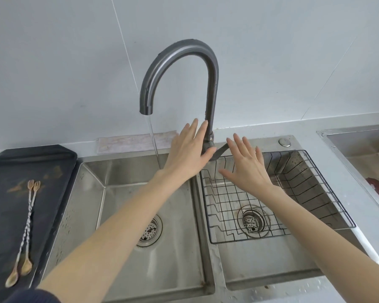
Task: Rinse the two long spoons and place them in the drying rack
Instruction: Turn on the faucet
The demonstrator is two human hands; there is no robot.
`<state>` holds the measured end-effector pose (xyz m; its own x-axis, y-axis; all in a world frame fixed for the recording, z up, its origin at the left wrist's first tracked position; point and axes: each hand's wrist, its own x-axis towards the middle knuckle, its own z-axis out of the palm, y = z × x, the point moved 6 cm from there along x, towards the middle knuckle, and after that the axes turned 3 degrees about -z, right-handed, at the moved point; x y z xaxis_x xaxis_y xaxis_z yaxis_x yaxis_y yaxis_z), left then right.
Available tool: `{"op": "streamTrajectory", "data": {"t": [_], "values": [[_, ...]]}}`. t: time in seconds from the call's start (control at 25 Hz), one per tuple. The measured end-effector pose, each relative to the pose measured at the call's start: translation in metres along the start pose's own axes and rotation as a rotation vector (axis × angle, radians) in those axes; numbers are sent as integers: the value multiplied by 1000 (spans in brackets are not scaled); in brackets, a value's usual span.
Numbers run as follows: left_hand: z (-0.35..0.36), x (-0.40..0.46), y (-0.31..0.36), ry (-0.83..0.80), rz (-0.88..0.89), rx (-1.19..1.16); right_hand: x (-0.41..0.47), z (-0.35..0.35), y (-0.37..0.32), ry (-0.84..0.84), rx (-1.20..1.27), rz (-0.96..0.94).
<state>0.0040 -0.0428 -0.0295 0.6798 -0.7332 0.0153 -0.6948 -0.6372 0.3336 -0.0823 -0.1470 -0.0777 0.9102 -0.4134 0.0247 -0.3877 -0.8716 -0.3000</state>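
Two long twisted-handle spoons (24, 232), with gold bowls near me and small forks at the far end, lie side by side on a black tray (0, 171) at the left. A black wire drying rack (293, 193) sits in the right sink basin. My left hand (187, 153) is spread at the faucet's base, its thumb against the lever (219, 151). My right hand (246, 165) hovers flat and open over the rack, just right of the lever. Both hands hold nothing. Water runs from the faucet spout (146, 108) into the left basin (127, 215).
The tall grey gooseneck faucet (210, 88) stands between the two basins. A folded cloth (131, 142) lies along the back wall. A round button (284, 142) sits on the sink deck. Another steel basin (363, 145) with a red item (376, 189) is at the far right.
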Motion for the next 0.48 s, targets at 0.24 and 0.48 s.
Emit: {"op": "streamTrajectory", "data": {"t": [0.24,0.48], "values": [[0,-49,-25,-12,-44,57,-31,5,-30,-32,-41,12],[-7,-95,-70,14,-126,51,-49,15,-76,-47,-60,-40]]}}
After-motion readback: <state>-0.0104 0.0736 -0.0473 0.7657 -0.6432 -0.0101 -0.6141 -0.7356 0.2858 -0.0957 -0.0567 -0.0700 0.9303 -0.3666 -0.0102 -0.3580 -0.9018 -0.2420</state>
